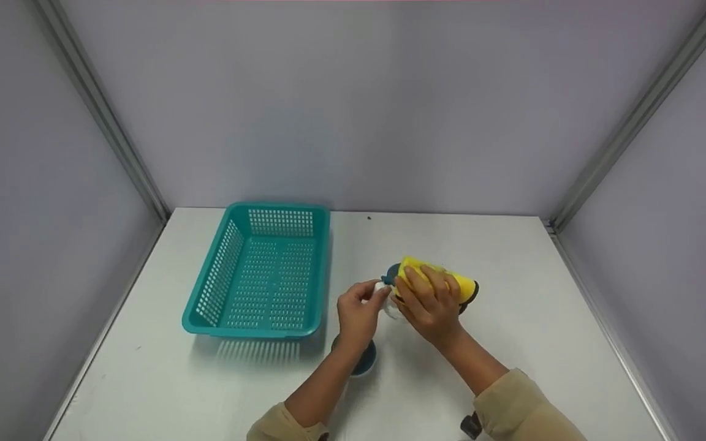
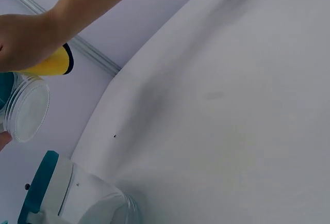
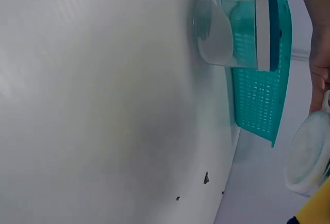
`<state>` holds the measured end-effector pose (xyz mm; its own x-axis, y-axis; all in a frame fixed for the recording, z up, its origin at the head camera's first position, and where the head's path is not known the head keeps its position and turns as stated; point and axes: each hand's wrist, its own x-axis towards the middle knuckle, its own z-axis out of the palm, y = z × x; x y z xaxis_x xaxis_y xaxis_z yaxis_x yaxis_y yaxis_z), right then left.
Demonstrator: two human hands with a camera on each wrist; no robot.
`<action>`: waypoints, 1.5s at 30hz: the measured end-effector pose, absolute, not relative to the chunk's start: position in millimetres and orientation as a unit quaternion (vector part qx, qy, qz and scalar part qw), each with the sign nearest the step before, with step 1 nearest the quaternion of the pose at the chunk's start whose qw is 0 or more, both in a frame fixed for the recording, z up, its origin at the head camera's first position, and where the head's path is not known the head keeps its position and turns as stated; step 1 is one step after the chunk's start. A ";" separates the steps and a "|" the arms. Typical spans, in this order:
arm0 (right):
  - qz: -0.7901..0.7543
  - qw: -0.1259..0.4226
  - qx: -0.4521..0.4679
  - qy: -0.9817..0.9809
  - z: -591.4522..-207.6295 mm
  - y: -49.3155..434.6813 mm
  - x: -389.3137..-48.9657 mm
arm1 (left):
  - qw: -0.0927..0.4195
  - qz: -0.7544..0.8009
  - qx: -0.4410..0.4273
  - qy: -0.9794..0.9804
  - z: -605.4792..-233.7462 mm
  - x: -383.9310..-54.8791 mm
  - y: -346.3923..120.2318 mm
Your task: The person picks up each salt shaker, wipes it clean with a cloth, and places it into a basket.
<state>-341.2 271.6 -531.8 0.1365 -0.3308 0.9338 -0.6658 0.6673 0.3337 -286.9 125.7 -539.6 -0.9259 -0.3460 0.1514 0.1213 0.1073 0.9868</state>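
Hands, 2: left hand (image 1: 360,311) pinching the white handle (image 1: 380,286) of held jar (image 2: 31,110), 1, raised and tilted; right hand (image 1: 431,303) with fingers curled round yellow cloth (image 1: 467,286), 1, against that jar. Bench (image 1: 531,343), 1: runs at 3 o'clock to its right edge, well apart; back edge at 12 o'clock, wall (image 1: 353,104) beyond. Standing jar (image 3: 225,30), 1: 7 o'clock, beneath left forearm. Teal basket (image 1: 255,333), 1: 9 o'clock, blocking sideways room.
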 end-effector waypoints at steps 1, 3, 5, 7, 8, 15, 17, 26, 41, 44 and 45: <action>0.138 0.657 0.383 -0.634 -532.3 270.4 -341.3 | 0.185 -0.666 0.078 -0.718 -539.4 -286.6 127.3; 0.155 0.675 0.372 -0.618 -532.8 268.0 -340.5 | 0.199 -0.673 0.081 -0.708 -539.2 -285.4 130.3; 0.171 0.689 0.354 -0.610 -534.0 265.2 -339.7 | 0.208 -0.686 0.084 -0.692 -539.3 -284.0 133.1; 0.187 0.697 0.327 -0.610 -536.6 262.7 -338.7 | 0.215 -0.699 0.089 -0.676 -538.8 -282.3 135.5; 0.198 0.697 0.312 -0.614 -538.8 261.8 -338.6 | 0.218 -0.702 0.093 -0.671 -538.5 -281.8 136.6; 0.347 0.625 0.198 -0.671 -554.9 254.4 -330.4 | 0.247 -0.709 0.084 -0.655 -536.2 -281.3 139.0; 0.397 0.592 0.170 -0.681 -556.4 252.5 -325.2 | 0.250 -0.708 0.079 -0.656 -536.9 -281.4 139.4; 0.598 0.419 0.047 -0.682 -553.8 248.7 -307.0 | 0.286 -0.669 0.037 -0.685 -541.3 -283.6 142.1; 0.592 0.372 0.052 -0.712 -558.6 258.5 -295.0 | 0.233 -0.656 0.010 -0.718 -527.1 -287.8 129.1; 0.588 0.381 0.077 -0.709 -561.3 259.8 -294.5 | 0.224 -0.656 0.001 -0.721 -522.0 -288.7 124.7; 0.600 0.372 0.074 -0.705 -561.5 260.0 -294.2 | 0.223 -0.654 -0.004 -0.723 -520.4 -289.1 123.6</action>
